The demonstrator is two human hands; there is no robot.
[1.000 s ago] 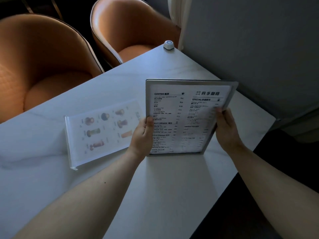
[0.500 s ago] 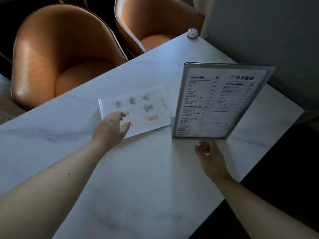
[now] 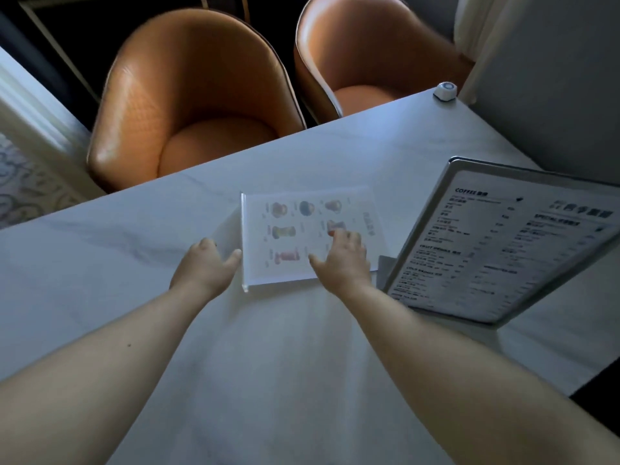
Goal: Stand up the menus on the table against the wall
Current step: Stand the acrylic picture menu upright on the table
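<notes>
A clear acrylic picture menu [image 3: 302, 226] with drink photos lies flat on the white marble table [image 3: 268, 380]. My left hand [image 3: 204, 266] is at its left edge, fingers apart, thumb touching the edge. On the menu's lower right part rests my right hand [image 3: 342, 260], fingers spread. A metal-framed text menu [image 3: 496, 246] stands upright at the right, tilted back toward the grey wall [image 3: 553, 78]; neither hand touches it.
Two orange leather chairs [image 3: 191, 105] [image 3: 372, 55] stand across the table. A small white call button [image 3: 445, 90] sits at the table's far right corner by the wall. The table's near edge drops off at the lower right.
Both hands left the framed text menu, which now stands on its own. They moved left to the flat picture menu; the view shifted left as well.
</notes>
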